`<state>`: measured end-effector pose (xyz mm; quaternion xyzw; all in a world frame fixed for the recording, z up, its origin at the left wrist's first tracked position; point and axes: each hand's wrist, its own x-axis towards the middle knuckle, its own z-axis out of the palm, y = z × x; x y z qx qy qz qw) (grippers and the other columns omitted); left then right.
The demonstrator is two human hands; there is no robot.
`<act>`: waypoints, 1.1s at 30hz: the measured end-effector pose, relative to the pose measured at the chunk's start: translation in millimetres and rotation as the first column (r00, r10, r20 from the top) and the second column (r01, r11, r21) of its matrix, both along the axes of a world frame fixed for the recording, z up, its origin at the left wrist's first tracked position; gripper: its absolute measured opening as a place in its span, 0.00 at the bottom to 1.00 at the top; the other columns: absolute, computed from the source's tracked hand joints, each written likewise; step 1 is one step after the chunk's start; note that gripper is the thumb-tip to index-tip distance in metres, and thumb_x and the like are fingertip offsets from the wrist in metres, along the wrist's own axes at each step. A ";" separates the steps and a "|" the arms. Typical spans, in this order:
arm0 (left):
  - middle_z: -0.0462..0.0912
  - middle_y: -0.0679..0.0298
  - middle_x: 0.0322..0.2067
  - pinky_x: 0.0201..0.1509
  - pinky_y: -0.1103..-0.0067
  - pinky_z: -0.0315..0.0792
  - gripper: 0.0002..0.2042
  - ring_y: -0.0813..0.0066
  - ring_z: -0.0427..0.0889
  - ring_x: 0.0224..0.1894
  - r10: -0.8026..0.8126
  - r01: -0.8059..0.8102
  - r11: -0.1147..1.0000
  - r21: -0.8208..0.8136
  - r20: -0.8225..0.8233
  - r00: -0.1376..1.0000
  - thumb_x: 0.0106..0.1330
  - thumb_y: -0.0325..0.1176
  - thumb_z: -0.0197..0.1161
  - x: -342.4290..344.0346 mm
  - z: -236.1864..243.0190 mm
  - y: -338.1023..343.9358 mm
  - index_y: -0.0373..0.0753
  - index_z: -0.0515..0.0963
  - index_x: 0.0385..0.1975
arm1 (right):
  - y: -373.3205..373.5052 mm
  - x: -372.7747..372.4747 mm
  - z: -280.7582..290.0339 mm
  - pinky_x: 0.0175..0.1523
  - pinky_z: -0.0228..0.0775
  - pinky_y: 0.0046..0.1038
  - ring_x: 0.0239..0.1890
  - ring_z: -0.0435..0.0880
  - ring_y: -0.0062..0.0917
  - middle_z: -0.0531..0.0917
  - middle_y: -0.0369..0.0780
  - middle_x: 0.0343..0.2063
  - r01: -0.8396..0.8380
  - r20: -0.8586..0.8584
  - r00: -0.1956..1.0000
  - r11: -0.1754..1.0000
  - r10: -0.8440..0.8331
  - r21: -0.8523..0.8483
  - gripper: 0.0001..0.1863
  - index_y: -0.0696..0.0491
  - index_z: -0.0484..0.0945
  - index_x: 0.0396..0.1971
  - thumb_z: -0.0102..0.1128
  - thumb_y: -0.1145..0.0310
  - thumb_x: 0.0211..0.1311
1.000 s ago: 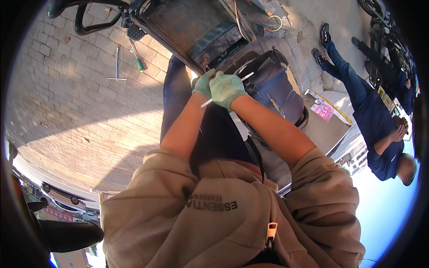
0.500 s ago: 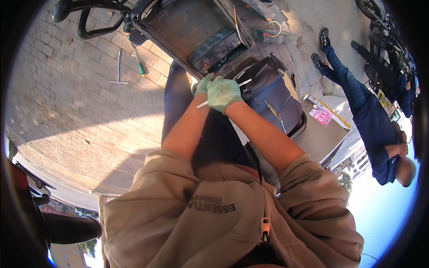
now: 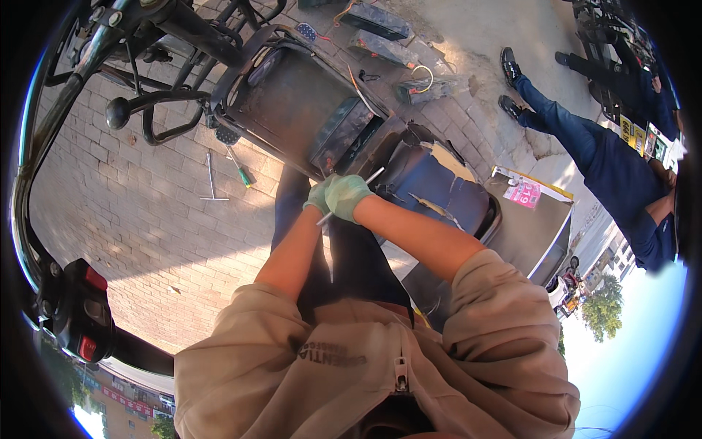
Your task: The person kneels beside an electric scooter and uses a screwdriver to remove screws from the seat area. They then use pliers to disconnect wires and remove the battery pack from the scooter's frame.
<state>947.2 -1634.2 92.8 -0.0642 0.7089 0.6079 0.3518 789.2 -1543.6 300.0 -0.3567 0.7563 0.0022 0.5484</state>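
Note:
My right hand [image 3: 345, 194], in a pale green glove, is closed on a thin silver metal bar [image 3: 374, 174] that sticks out diagonally on both sides of it. My left hand [image 3: 318, 193], also gloved, is bunched against it at the front edge of an open battery compartment [image 3: 292, 106] of an electric scooter, by a small reddish part [image 3: 328, 164]; what its fingers grip is hidden. Just right of them lies a dark seat [image 3: 431, 190] with torn covering. A silver T-shaped tool [image 3: 210, 177] and a green-handled screwdriver [image 3: 243, 175] lie on the paving to the left.
Several battery blocks [image 3: 377, 20] with wires sit beyond the scooter. Black handlebars and frame tubes [image 3: 164, 25] fill the upper left. A metal box [image 3: 523, 227] with stickers is right of the seat. A person in dark blue [image 3: 599, 168] stands at the right near parked motorbikes [image 3: 599, 25].
The view has tilted, so the compartment and my hands appear lower and more handlebar and batteries show. My hands stay together on the bar at the compartment's edge.

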 end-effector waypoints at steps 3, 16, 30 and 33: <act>0.84 0.60 0.38 0.42 0.70 0.78 0.16 0.62 0.84 0.38 -0.117 0.130 0.990 -0.050 0.210 0.971 0.65 0.44 0.59 -23.3 36.9 -16.8 0.39 0.79 0.44 | 2.0 -1.5 -2.2 0.46 0.79 0.36 0.46 0.86 0.37 0.83 0.47 0.44 -0.027 0.138 0.990 1.000 0.028 -0.010 0.19 0.55 0.86 0.42 0.68 0.55 0.58; 0.78 0.59 0.16 0.23 0.72 0.68 0.19 0.66 0.75 0.15 0.176 -0.230 0.973 -0.020 0.711 0.681 0.74 0.45 0.52 -110.4 126.7 -55.9 0.32 0.78 0.40 | -14.7 22.3 24.7 0.42 0.76 0.36 0.43 0.86 0.35 0.86 0.41 0.36 0.009 0.091 0.996 0.998 -0.004 -0.058 0.08 0.48 0.85 0.34 0.63 0.65 0.56; 0.85 0.69 0.29 0.30 0.82 0.71 0.20 0.80 0.80 0.25 0.332 -0.390 0.918 -0.065 0.663 0.671 0.73 0.54 0.54 -142.0 134.1 -93.7 0.44 0.83 0.41 | 46.0 -43.6 103.7 0.45 0.76 0.41 0.43 0.83 0.42 0.78 0.46 0.40 0.576 -0.304 0.737 0.797 -0.603 -0.183 0.14 0.51 0.78 0.47 0.57 0.74 0.60; 0.85 0.69 0.29 0.29 0.85 0.70 0.21 0.82 0.81 0.26 0.377 -0.429 0.898 -0.101 0.681 0.628 0.74 0.55 0.53 -131.8 135.8 -102.8 0.43 0.83 0.40 | 71.3 -40.6 93.8 0.45 0.75 0.41 0.43 0.82 0.44 0.78 0.46 0.42 0.659 -0.374 0.582 0.688 -0.722 -0.304 0.13 0.50 0.78 0.48 0.55 0.75 0.63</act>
